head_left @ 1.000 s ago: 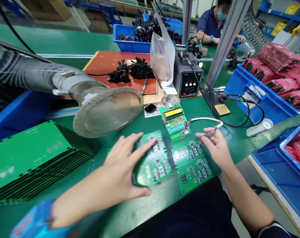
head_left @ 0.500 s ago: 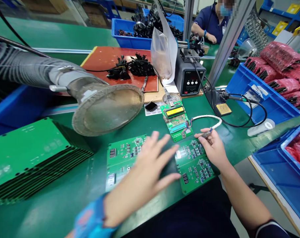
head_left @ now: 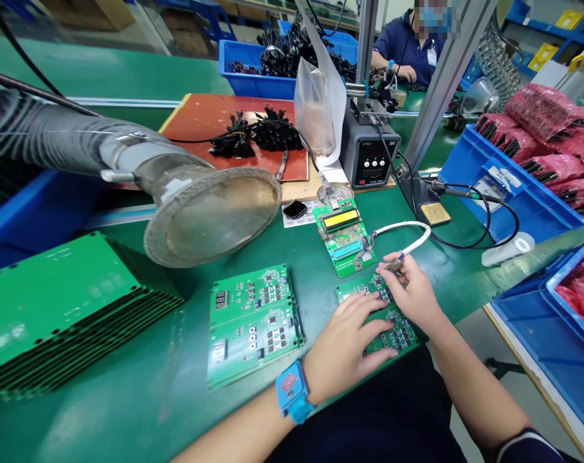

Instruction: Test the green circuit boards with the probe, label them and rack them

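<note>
My left hand [head_left: 357,337], with a blue strap [head_left: 294,390] at its wrist, lies with spread fingers over a green circuit board [head_left: 405,334] near the table's front edge. The hand covers the board's left part. Between its fingertips my right hand [head_left: 414,288] pinches a probe connector [head_left: 394,264] at the board's top edge; whether its tip touches the board is hidden. A white cable [head_left: 408,226] runs from the connector to a small green board with a lit yellow display [head_left: 340,218]. Left of my hands lie stacked circuit boards [head_left: 253,321].
A tall pile of green panels [head_left: 55,289] stands at far left, under a fume extraction hood [head_left: 215,215]. Behind are a soldering station [head_left: 372,154], an iron stand [head_left: 431,209] and a blue bin of cables [head_left: 258,80]. A blue crate [head_left: 494,180] holds pink-wrapped packs. A co-worker sits opposite.
My left hand has swung right, from above the left boards onto the board under my right hand. My right hand keeps its hold on the connector, having shifted slightly left.
</note>
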### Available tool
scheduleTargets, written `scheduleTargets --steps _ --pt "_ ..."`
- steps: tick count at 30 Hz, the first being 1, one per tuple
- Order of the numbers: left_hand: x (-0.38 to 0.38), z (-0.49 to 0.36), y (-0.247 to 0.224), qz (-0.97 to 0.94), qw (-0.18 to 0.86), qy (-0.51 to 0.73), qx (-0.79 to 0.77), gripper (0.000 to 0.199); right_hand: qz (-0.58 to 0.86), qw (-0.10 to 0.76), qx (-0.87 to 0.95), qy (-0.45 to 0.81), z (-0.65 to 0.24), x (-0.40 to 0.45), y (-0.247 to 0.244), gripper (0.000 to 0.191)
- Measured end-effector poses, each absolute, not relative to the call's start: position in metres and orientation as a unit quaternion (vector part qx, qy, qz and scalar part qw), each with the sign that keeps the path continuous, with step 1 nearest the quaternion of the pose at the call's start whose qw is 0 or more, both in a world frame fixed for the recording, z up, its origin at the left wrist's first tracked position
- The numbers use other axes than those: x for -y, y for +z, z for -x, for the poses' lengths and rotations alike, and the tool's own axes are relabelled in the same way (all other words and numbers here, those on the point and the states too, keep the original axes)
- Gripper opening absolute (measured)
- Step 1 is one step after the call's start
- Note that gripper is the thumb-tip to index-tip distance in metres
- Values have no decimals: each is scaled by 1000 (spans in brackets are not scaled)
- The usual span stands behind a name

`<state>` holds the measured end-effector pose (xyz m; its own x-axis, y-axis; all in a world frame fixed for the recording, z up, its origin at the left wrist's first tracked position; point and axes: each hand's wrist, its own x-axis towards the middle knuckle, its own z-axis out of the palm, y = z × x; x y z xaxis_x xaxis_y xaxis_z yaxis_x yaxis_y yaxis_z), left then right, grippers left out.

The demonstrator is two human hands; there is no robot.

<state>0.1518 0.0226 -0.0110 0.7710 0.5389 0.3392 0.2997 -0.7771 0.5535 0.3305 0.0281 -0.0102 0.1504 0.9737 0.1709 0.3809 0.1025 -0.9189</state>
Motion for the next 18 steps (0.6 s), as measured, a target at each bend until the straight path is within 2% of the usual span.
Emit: scheduleTargets --steps 6,15,18 --pt "-22 -152 -12 -902 246 264 -236 26 612 500 548 273 -324 -28 -15 13" --pt "-23 -152 -13 -904 257 252 -231 39 593 502 551 305 -329 -26 -15 17" --pt "-24 -152 -11 -906 266 241 -225 27 591 505 548 309 -330 -26 -16 17"
